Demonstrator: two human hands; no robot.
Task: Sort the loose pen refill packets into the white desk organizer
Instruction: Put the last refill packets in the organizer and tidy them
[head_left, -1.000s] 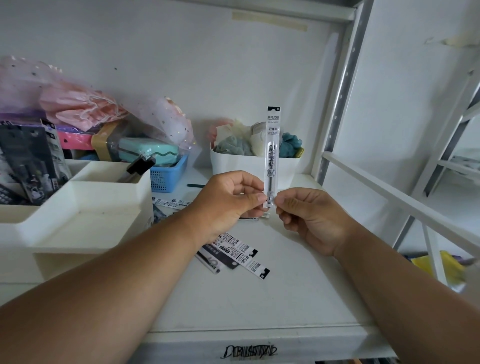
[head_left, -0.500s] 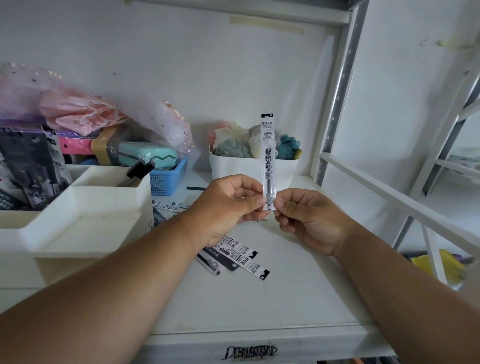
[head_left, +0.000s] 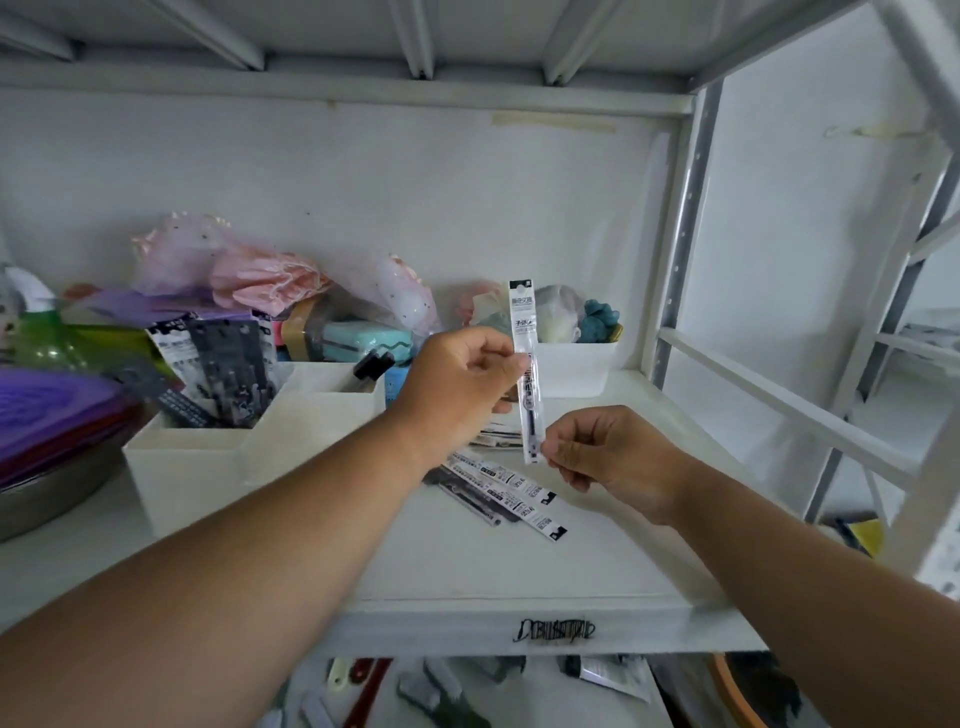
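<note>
Fingers of left hand (head_left: 457, 387) and right hand (head_left: 613, 457) pinching upright refill packet (head_left: 525, 364), forearms outstretched

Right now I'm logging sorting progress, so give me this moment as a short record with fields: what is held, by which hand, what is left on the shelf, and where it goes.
held item: one refill packet, upright
left hand: pinches the packet near its middle
right hand: pinches its bottom end
left on shelf: several loose packets lying flat below the hands
destination: white desk organizer, to the left, dark card packs already in its back compartment
progress: held packet not yet in the organizer
</note>
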